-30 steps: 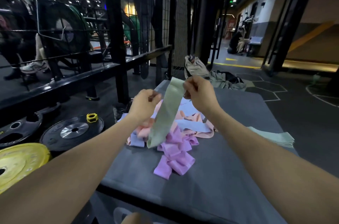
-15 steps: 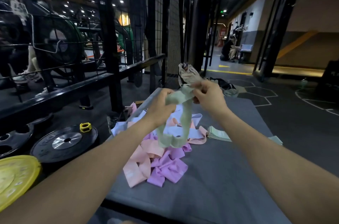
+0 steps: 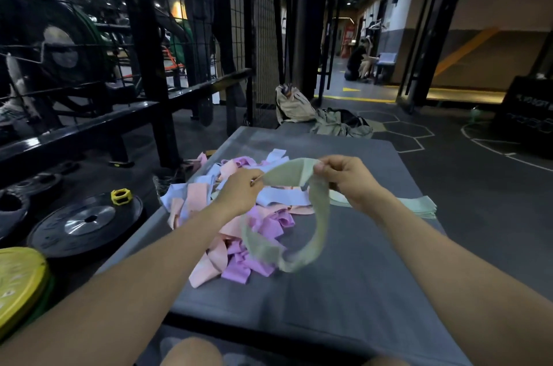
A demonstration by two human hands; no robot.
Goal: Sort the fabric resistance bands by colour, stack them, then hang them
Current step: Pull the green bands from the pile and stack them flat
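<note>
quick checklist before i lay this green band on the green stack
1. Both hands have the green band: ok. The left hand pinches one end and the right hand grips the other.
2. Band free of the mixed pile: cannot tell. Its loop hangs in front of the pink and purple bands, and contact is unclear.
3. Band flat and untwisted: not ok. It hangs as an open, curved loop.
4. Green stack within sight: ok. It lies on the grey mat, beyond the right hand.
5. Stack holds only green: ok as far as visible; part is hidden behind the right hand.
</note>
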